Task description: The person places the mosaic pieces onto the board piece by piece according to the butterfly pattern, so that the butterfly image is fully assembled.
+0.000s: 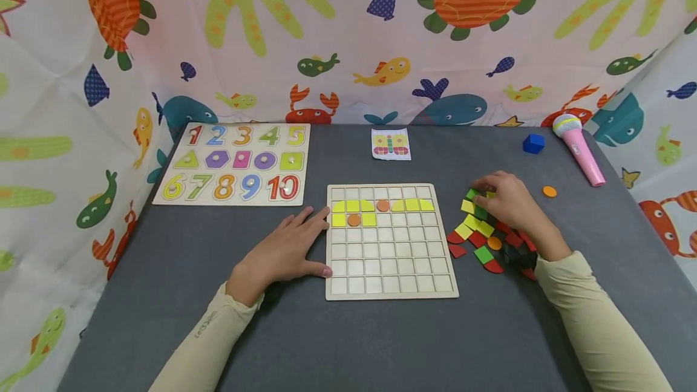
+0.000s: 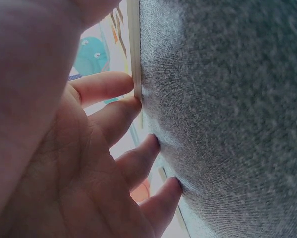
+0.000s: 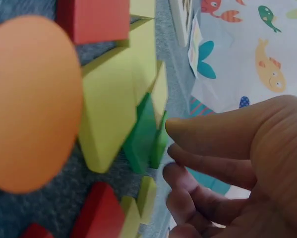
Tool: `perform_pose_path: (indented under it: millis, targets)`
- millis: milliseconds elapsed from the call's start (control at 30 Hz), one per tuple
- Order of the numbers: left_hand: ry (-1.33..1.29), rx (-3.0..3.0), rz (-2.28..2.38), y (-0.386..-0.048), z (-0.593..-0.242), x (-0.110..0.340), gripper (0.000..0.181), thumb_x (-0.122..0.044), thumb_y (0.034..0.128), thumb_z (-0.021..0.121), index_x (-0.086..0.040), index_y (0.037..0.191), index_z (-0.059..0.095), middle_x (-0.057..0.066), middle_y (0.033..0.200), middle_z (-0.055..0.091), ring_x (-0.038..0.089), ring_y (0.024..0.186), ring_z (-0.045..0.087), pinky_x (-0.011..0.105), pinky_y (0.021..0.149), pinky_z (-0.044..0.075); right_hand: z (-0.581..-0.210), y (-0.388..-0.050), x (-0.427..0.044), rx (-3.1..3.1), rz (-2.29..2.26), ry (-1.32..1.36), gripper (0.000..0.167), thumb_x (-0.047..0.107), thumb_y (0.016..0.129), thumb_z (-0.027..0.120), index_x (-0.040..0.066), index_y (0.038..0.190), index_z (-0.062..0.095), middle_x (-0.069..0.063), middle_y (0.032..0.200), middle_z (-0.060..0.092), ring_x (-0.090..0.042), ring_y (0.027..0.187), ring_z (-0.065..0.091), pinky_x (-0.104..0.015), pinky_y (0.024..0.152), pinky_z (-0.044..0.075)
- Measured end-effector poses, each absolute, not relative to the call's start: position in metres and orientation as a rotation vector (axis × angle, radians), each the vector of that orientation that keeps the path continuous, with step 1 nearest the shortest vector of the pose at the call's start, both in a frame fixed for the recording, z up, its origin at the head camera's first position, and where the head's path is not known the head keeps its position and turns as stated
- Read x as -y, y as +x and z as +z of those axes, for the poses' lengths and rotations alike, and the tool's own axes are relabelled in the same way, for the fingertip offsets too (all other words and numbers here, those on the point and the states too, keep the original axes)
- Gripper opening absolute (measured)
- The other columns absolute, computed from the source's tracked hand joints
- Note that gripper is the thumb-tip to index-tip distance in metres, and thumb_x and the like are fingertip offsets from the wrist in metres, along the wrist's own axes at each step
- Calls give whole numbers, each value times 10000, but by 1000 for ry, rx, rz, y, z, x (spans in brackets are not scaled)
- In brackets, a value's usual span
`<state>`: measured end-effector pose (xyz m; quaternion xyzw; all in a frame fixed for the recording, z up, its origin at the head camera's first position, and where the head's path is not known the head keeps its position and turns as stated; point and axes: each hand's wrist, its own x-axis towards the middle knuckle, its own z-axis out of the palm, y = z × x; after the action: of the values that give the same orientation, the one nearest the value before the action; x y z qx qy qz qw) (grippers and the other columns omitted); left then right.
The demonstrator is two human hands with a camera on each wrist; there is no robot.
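On the pale board [image 1: 253, 172], the big numbers 1, 2, 3, 4 and 5 can be read in the top row. In the bottom row, 6, 7, 8, 9 and 10 are shown. Small dark writing [image 1: 206, 324] is seen on the left sleeve [image 1: 209, 346]; "Let" can be read, but the rest is too tiny.

My head view crops the table's [image 1: 392, 346] near edge; toward its right edge, the right hand [image 1: 506, 201] partly covers green tiles [image 1: 472, 193].
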<state>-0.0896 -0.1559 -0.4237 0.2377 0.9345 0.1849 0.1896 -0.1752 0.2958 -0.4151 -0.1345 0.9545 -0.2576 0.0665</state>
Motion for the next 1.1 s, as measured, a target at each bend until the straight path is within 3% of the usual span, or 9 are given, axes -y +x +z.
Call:
perform_pose_path:
  millis: [167,433,600,800,900,1100]
  targets:
    - [682,-2631,520,-90,-424,155,929,-516,881,869,-78,1596,468,81,1768,233,382,1629,132,595,1293,142,-419,-178,-299,-2891,-748,-416,279,57,995,724,-136,1195,703,-327,1139,646,-479,1085,542,-642,917,418]
    - [673,-2634,524,-90,-424,154,917,-507,882,873,-74,1588,479,74,1768,233,373,1631,132,582,1297,140,-421,-176,-294,-2976,-815,-451,111,2,986,704,-45,1087,711,-172,961,688,-336,872,610,-456,740,497]
    - [669,-2635,520,-90,-422,154,921,-508,882,873,-70,1590,477,81,1765,241,381,1628,141,590,1294,145,-416,-173,-287,-3018,-916,-487,114,-16,1008,672,-21,1104,734,-165,997,718,-323,887,642,-416,746,521]
    - [674,-2634,513,-90,-422,155,919,-500,887,871,-63,1591,472,88,1765,240,386,1627,142,593,1293,149,-408,-169,-272,-2973,-1014,-516,137,9,1029,673,-7,1142,748,-162,1049,727,-295,897,638,-245,726,499]
    - [671,-2630,512,-90,-422,155,921,-499,889,870,-66,1595,469,82,1768,233,381,1629,136,587,1296,143,-405,-168,-262,-2963,-1015,-542,139,8,1027,674,-6,1143,750,-154,1048,725,-281,887,626,-238,728,493]
    - [671,-2631,513,-89,-423,156,918,-495,887,873,-64,1593,472,86,1767,235,383,1628,138,591,1294,147,-402,-165,-240,-2939,-1015,-608,127,-3,1022,686,-1,1125,760,-139,1032,728,-273,868,623,-338,740,522]
